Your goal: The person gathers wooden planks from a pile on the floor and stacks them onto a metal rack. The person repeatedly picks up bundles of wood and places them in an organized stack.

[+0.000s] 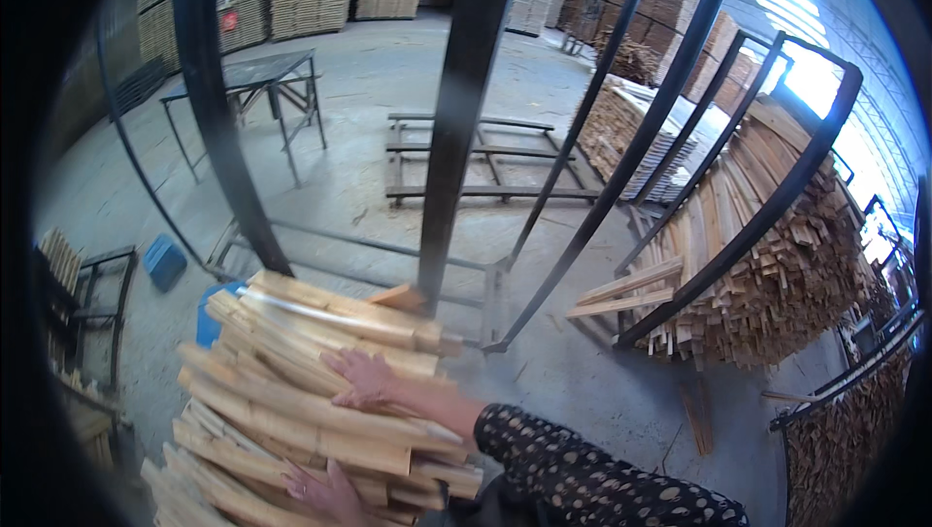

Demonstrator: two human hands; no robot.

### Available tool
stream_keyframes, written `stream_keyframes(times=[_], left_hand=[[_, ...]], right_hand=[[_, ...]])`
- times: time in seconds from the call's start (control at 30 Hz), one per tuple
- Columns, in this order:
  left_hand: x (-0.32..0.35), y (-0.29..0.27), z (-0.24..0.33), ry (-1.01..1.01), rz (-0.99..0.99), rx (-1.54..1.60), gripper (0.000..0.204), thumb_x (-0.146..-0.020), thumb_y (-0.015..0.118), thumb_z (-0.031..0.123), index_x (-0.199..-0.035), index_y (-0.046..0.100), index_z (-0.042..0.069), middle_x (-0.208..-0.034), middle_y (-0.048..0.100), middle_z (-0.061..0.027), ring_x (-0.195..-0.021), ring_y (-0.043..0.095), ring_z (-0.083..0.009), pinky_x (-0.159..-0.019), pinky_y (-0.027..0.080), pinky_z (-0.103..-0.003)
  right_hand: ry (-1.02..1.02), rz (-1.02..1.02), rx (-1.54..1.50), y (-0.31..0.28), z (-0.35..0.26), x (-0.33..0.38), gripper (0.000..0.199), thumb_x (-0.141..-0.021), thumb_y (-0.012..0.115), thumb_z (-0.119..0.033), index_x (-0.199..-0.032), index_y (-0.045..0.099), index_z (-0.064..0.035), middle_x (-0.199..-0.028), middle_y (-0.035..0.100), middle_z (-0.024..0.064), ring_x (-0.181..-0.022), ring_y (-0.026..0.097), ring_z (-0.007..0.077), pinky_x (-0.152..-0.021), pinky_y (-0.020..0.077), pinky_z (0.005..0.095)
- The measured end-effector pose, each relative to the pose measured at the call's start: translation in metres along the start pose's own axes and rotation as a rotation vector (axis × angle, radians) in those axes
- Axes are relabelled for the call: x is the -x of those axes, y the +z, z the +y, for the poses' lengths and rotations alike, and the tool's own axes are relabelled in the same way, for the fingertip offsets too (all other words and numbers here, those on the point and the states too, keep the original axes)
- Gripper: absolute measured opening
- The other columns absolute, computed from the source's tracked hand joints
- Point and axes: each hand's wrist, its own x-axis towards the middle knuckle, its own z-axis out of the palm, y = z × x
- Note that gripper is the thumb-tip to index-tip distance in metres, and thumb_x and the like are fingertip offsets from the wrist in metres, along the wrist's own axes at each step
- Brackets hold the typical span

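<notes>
Right hand point(361, 378) spread across the slats point(311, 430), left hand point(330, 496) lower down, fingers splayed, neither closed on one! They lie heaped in front, ends ragged, plenty seemingly left; the stack point(767, 299) rightward looks packed.

From my right hand point(361, 378), I see room to pass at 12 o'clock, between the dark post point(221, 129) at 11 and the upright point(456, 139) toward 1. Slanted bars point(668, 90) block 2 o'clock, with the loaded rack point(820, 150) beyond them. At 3 I have open floor point(582, 381). Toward 6, layered boards point(330, 435) obstruct any low reach to the left hand point(330, 496).
</notes>
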Motion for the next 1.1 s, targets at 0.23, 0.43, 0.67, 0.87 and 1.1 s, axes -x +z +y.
stream_keyframes(times=[0.23,0.43,0.67,0.87,1.1], left_hand=[[0.002,0.054,-0.011,0.134,0.053,-0.821,0.084,-0.074,0.049,0.063,-0.139,0.014,0.023,-0.142,0.002,-0.0232,-0.128,0.009,-0.0445,-0.102,0.01,-0.057],[-0.014,0.04,0.004,0.087,-0.038,-0.706,0.084,-0.074,0.048,0.063,-0.139,0.015,0.022,-0.142,0.003,-0.0228,-0.127,0.01,-0.0446,-0.101,0.011,-0.056],[-0.011,0.021,0.004,0.003,-0.206,-0.468,0.085,-0.073,0.048,0.064,-0.139,0.015,0.022,-0.142,0.003,-0.0223,-0.127,0.011,-0.0446,-0.101,0.013,-0.056],[0.004,0.011,-0.02,0.164,-0.074,-0.313,0.074,-0.076,0.049,0.055,-0.135,0.024,0.018,-0.137,0.017,-0.0191,-0.122,0.027,-0.0374,-0.097,0.026,-0.05],[0.111,-0.052,-0.1,0.261,-0.263,0.755,0.055,-0.078,0.054,0.032,-0.124,0.035,0.008,-0.124,0.034,-0.0153,-0.113,0.038,-0.0275,-0.093,0.032,-0.041]], right_hand=[[-0.03,-0.06,-0.122,-0.01,0.014,0.001,0.089,-0.069,0.063,-0.042,-0.139,0.014,-0.0164,-0.14,0.019,0.0196,-0.128,0.022,0.0345,-0.1,0.0177,0.0528],[0.014,-0.114,-0.136,-0.014,0.009,-0.001,0.093,-0.067,0.066,-0.041,-0.139,0.01,-0.0182,-0.139,0.02,0.0193,-0.128,0.02,0.0333,-0.101,0.0154,0.0503],[0.057,-0.012,-0.047,-0.024,-0.008,0.039,0.079,-0.072,0.061,-0.039,-0.135,0.023,-0.011,-0.139,0.014,0.0215,-0.126,0.021,0.0385,-0.096,0.0229,0.0556],[-0.421,0.181,-0.104,0.009,-0.092,0.092,0.044,-0.076,0.052,-0.033,-0.111,0.05,-0.006,-0.124,0.039,0.0194,-0.116,0.036,0.0333,-0.093,0.0305,0.046],[-0.524,-0.642,-0.949,0.129,-0.228,0.225,0.04,-0.079,0.054,-0.03,-0.111,0.052,-0.0072,-0.111,0.052,0.0149,-0.105,0.048,0.033,-0.089,0.0371,0.0435]])
